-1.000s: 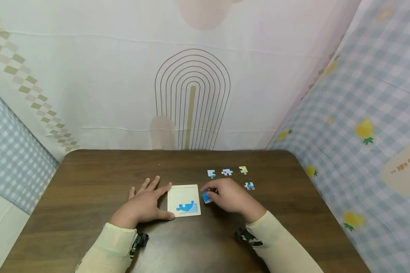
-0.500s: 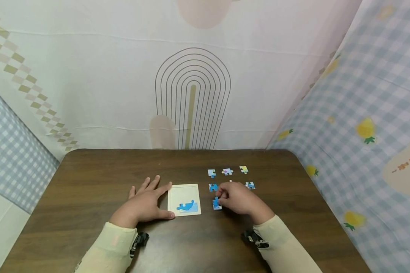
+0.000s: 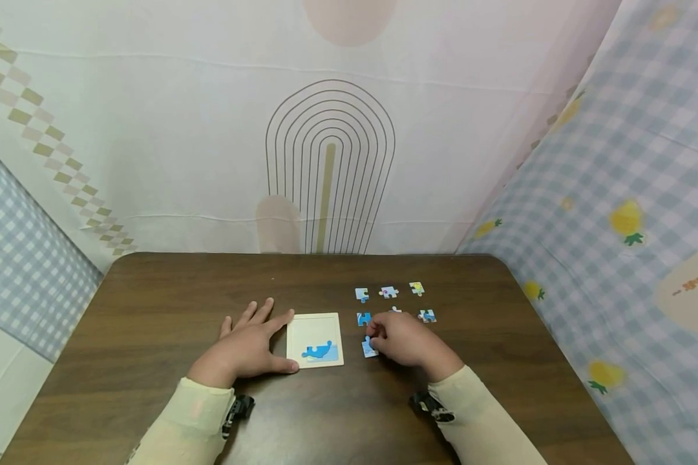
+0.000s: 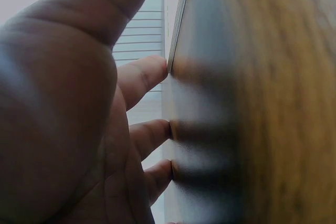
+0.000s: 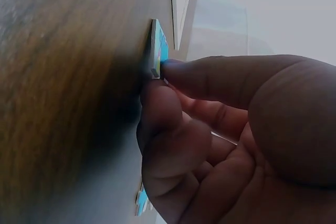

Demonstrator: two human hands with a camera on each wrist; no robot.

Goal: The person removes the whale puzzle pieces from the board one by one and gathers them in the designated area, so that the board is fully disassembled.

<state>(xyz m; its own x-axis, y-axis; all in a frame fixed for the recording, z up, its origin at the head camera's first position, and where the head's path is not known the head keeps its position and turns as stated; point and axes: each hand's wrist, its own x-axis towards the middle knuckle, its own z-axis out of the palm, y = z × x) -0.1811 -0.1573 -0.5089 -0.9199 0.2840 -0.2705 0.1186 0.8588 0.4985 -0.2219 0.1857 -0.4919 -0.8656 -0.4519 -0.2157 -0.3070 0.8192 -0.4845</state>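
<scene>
A square, cream-coloured puzzle tray (image 3: 311,326) lies on the table, with blue pieces showing part of a whale or similar animal (image 3: 320,351) in its lower part. My left hand (image 3: 247,352) is spread at the tray's left side; its thumb and index finger touch the two left corners. To the right of the tray, my right hand (image 3: 410,342) pinches a small blue jigsaw piece (image 3: 369,349) between thumb and fingers. In the right wrist view, that jigsaw piece (image 5: 159,51) stands edge-on at the thumb tip, and the curled fingers hide part of it.
Loose jigsaw pieces lie beyond the right hand: a pale blue one (image 3: 362,294), a white-and-blue one (image 3: 388,292), a yellowish one (image 3: 417,288), a blue one (image 3: 363,319) and another blue-and-white one (image 3: 427,316). One more (image 3: 395,310) is partly hidden. The dark wooden table (image 3: 209,278) meets a fabric backdrop (image 3: 198,161).
My right hand, holding a blue piece by the tray's right edge a second ago, has moved right, away from it. The pinched piece now looks paler. The left hand has stayed put.
</scene>
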